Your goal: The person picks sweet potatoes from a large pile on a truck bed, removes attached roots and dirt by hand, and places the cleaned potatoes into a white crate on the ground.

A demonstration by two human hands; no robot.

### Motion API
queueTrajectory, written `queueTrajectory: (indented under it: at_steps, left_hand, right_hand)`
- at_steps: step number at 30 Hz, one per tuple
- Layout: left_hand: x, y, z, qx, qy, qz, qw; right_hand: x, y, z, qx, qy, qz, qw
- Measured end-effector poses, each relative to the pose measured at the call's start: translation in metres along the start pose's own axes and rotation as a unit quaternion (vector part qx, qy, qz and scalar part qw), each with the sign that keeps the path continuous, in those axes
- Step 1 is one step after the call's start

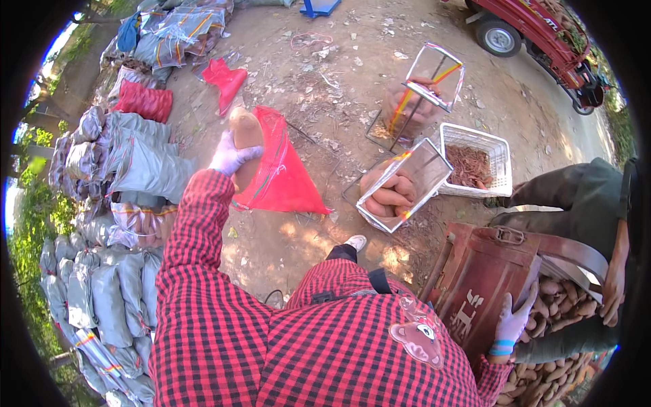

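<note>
My left hand (227, 154), in a pale glove, grips a large sweet potato (245, 127). My thumb crosses its front, and more tan surface shows below the thumb. Just behind it, a red mesh bag (285, 173) hangs spread over a thin metal frame. At lower right, my gloved right hand (510, 318) has its fingers apart by the rim of a red metal vehicle bed (468, 290); whether it presses on the rim, I cannot tell. Heaped sweet potatoes (559, 300) lie in the bed beside that hand.
Ahead stand two framed clear bags (404, 196) (407, 114) holding sweet potatoes, next to a white plastic crate (501, 163) of small roots. Filled sacks (109, 300) line the left. Another person's hand (614, 292) is near the bed at right. A red three-wheeled vehicle (544, 30) stands farther off.
</note>
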State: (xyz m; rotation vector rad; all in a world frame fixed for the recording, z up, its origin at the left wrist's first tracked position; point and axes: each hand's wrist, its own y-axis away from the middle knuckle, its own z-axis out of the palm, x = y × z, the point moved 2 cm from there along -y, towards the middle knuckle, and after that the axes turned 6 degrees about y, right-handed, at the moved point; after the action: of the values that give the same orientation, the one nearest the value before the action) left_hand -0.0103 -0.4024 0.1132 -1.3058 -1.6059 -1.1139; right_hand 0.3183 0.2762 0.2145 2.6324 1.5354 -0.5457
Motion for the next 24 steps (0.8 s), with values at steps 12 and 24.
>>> queueTrajectory:
  at_steps: [12, 24]
  left_hand:
    - [-0.222, -0.048, 0.031, -0.085, -0.458, -0.367, 0.805]
    - [-0.326, -0.014, -0.011, -0.129, -0.523, -0.245, 0.806]
  right_hand:
    - [-0.009, -0.006, -0.003, -0.011, 0.049, 0.051, 0.997]
    - [0.038, 0.005, -0.019, -0.005, -0.287, 0.209, 0.935]
